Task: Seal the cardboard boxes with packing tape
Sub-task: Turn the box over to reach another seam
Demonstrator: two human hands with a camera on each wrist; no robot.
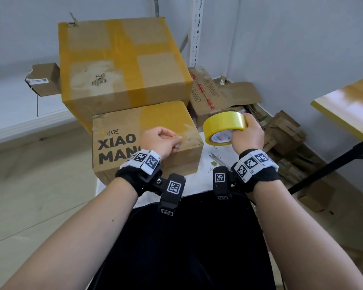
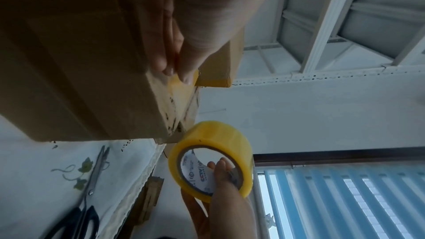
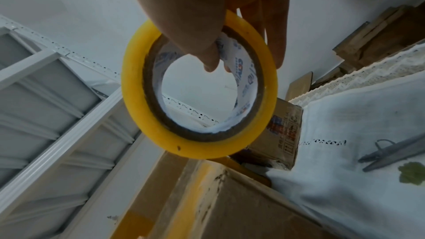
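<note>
Pressing the tape end onto the small box, the left hand pinches its fingers at the top edge. At three o'clock of it, the right hand grips the tape roll; next, probably, pulling tape taut across the seam.

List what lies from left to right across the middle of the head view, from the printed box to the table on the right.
XIAO MANG box → left hand resting on that box → roll of yellow tape → right hand gripping the roll → wooden table.
</note>
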